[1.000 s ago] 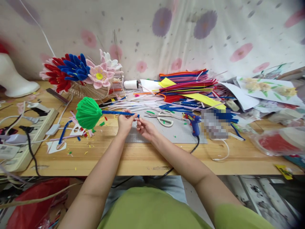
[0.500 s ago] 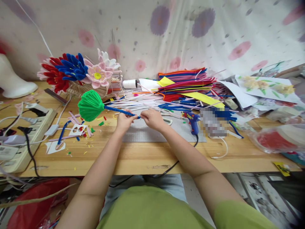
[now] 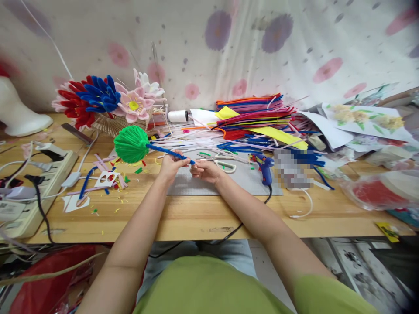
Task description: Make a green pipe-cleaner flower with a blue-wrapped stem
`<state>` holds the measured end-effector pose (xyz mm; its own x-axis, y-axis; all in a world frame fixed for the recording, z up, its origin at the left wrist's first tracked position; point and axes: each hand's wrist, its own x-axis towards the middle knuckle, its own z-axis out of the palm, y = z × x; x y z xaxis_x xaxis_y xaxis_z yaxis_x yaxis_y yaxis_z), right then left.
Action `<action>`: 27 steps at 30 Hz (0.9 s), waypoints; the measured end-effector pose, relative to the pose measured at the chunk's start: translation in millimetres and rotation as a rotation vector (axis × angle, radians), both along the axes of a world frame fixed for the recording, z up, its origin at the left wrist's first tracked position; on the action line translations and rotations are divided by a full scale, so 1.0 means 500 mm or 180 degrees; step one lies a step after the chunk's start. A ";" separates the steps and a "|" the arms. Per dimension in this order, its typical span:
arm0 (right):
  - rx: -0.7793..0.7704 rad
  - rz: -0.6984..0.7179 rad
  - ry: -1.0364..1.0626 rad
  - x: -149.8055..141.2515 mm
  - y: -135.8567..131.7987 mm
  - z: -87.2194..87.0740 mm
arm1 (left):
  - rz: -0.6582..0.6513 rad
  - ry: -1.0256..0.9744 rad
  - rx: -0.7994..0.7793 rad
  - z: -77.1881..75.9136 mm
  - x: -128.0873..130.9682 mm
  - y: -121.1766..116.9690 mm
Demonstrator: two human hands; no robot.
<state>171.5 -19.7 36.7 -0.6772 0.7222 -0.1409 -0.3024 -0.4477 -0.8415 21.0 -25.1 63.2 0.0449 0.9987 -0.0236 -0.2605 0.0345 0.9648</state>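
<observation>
A round green head (image 3: 131, 144) of fuzzy pipe cleaners tops a blue-wrapped stem (image 3: 163, 150), which slants down to the right over the table. Closed around the stem's lower part is my left hand (image 3: 174, 166). The fingers of my right hand (image 3: 207, 170) pinch the stem's lower tip. Just beyond my right hand, white-handled scissors (image 3: 225, 166) lie on a grey cutting mat (image 3: 245, 181). Further right on the mat rests a blue glue gun (image 3: 263, 168).
Pipe cleaner bundles (image 3: 255, 115) lie at the back, near a thread spool (image 3: 177, 116). Fuzzy flowers (image 3: 101, 92) stand back left. A power strip (image 3: 49, 192) with cables, plus scraps (image 3: 109, 178), occupies the left side. Plastic bags (image 3: 386, 189) sit at the right.
The green head has shifted slightly right and turned. My right hand has rolled over and moved slightly down, staying at the stem's tip. The scissors now show more fully.
</observation>
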 end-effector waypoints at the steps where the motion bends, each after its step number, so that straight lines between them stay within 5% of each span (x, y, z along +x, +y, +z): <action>1: -0.0159 -0.0064 0.0113 -0.009 -0.006 0.000 | 0.0049 -0.0066 0.0011 -0.002 0.002 0.000; 7: -0.0732 -0.0631 0.0728 -0.058 -0.024 0.014 | 0.0741 -0.0239 0.0345 -0.006 0.018 -0.002; 20: -0.1144 -0.0885 0.0549 -0.064 -0.023 0.013 | 0.0356 0.0063 0.0361 -0.013 0.010 -0.001; 24: -0.0541 -0.0986 -0.0193 -0.051 -0.023 0.004 | 0.0592 -0.0030 0.0234 -0.016 0.018 -0.002; 27: 0.0881 -0.1413 -0.1368 -0.031 -0.024 -0.002 | 0.0746 -0.0083 -0.0058 -0.016 0.020 0.000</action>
<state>155.8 -31.8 35.5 -0.2331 0.9672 -0.1013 -0.0209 -0.1091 -0.9938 30.8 -25.3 55.0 -0.1875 0.9813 -0.0436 -0.2883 -0.0125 0.9575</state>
